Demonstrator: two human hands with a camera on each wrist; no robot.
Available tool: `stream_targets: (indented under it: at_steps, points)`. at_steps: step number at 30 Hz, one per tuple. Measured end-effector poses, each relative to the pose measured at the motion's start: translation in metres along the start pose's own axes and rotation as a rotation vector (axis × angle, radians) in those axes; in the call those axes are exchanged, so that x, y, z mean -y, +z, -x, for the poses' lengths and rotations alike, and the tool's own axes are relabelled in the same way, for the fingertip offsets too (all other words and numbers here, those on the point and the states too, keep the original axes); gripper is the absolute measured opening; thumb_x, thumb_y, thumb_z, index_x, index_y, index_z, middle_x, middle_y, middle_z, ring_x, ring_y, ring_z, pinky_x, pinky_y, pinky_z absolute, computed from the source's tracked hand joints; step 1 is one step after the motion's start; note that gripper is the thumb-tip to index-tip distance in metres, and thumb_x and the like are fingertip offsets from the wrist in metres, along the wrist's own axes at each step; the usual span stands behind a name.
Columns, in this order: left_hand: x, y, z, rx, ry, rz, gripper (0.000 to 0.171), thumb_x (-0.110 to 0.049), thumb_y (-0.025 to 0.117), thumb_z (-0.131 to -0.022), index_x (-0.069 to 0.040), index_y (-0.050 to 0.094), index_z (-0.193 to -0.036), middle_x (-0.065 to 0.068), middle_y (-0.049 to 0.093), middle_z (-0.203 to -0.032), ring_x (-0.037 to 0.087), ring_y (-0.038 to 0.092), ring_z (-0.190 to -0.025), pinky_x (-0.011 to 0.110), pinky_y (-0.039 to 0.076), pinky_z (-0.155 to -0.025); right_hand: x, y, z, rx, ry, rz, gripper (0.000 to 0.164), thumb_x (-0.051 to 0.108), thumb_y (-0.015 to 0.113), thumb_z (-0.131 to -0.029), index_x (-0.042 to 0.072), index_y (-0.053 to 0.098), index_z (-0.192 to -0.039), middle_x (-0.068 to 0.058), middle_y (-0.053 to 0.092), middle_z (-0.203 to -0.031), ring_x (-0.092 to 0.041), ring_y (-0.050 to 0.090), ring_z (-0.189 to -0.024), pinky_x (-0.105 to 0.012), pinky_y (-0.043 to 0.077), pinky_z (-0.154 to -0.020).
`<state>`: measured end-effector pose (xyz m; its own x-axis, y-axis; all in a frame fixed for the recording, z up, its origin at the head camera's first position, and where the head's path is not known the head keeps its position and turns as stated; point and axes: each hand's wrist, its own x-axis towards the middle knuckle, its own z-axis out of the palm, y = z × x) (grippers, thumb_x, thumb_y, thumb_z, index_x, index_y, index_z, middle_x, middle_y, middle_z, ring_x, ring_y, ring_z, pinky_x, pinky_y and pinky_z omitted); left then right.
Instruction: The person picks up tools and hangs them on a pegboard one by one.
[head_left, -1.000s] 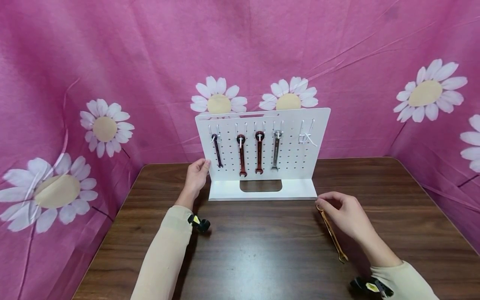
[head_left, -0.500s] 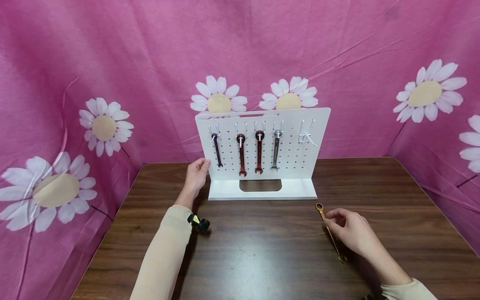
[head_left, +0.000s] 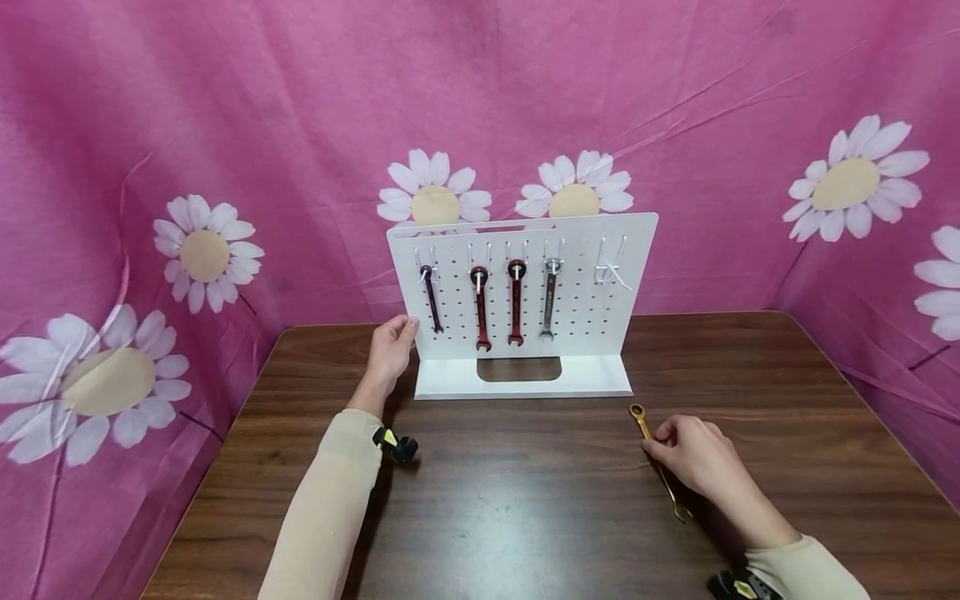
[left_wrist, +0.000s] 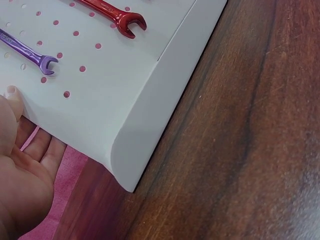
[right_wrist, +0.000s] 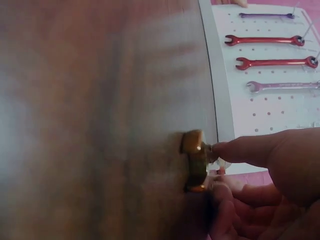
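Observation:
A gold ratcheting combination wrench [head_left: 637, 412] slants over the table at the right, ring end toward the pegboard. My right hand [head_left: 697, 454] pinches its shaft between thumb and fingers; in the right wrist view the wrench [right_wrist: 193, 142] shows end-on by the thumb. My left hand [head_left: 390, 346] grips the left edge of the white pegboard stand [head_left: 600, 333], thumb [left_wrist: 15, 100] in front and fingers behind. On the pegboard hang a purple wrench [head_left: 432, 302], two red wrenches [head_left: 482, 312] [head_left: 516, 304] and a silver wrench [head_left: 550, 302].
A pair of hooks [head_left: 611, 271] at the pegboard's right bears no wrench. The board stands on a dark wood table [head_left: 480, 492], with a pink flowered cloth [head_left: 480, 92] behind and at both sides.
My right hand has shifted from the wrench's ring end back toward the middle of its shaft, uncovering the ring. My left hand keeps its hold on the pegboard.

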<state>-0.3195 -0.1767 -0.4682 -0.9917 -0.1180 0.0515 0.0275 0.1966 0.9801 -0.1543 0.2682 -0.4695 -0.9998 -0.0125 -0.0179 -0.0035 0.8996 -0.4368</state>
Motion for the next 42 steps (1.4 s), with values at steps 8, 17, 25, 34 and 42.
stream_targets:
  at_steps: [8,17,25,34,42]
  points:
    - [-0.001,0.000,0.002,-0.002,-0.005,-0.011,0.035,-0.022,0.054,-0.115,0.006,0.070,-0.126,0.026,0.073,-0.123,0.019,0.067,-0.110,0.048,0.057,-0.117,0.002,-0.002,-0.006,0.068,0.032,-0.042,0.022,0.020,0.076,-0.084,0.016,0.066,-0.065,0.007,0.058,-0.062,-0.014,0.051,-0.060,-0.030,0.043,-0.059]
    - [0.000,-0.001,-0.001,-0.005,0.004,-0.011,0.035,-0.022,0.054,-0.115,0.006,0.070,-0.127,0.027,0.072,-0.124,0.019,0.067,-0.111,0.049,0.057,-0.117,-0.002,-0.013,0.001,0.059,-0.006,-0.115,0.018,0.018,0.076,-0.096,0.011,0.071,-0.080,0.005,0.064,-0.069,-0.013,0.055,-0.065,-0.027,0.044,-0.063]
    - [0.001,-0.002,0.000,-0.002,0.005,-0.008,0.035,-0.023,0.054,-0.115,0.006,0.071,-0.124,0.022,0.073,-0.113,0.013,0.064,-0.100,0.050,0.057,-0.115,0.003,-0.022,0.008,-0.008,-0.008,-0.261,0.014,0.018,0.076,-0.101,0.004,0.077,-0.097,0.001,0.074,-0.076,-0.005,0.057,-0.064,-0.022,0.046,-0.059]
    - [0.001,-0.001,-0.001,0.005,0.005,0.006,0.035,-0.023,0.054,-0.115,0.007,0.070,-0.126,0.026,0.072,-0.121,0.012,0.065,-0.104,0.048,0.056,-0.117,0.017,-0.033,0.005,-0.142,-0.048,-0.454,0.020,0.013,0.076,-0.101,-0.004,0.077,-0.110,-0.003,0.077,-0.078,-0.004,0.065,-0.066,-0.022,0.052,-0.055]
    - [0.000,-0.001,0.000,0.010,-0.002,0.002,0.036,-0.023,0.054,-0.115,0.007,0.070,-0.126,0.028,0.072,-0.123,0.013,0.067,-0.106,0.048,0.057,-0.117,0.032,-0.042,-0.002,-0.177,-0.041,-0.505,0.024,0.020,0.076,-0.103,0.000,0.077,-0.116,0.007,0.079,-0.081,-0.001,0.069,-0.071,-0.017,0.054,-0.061]
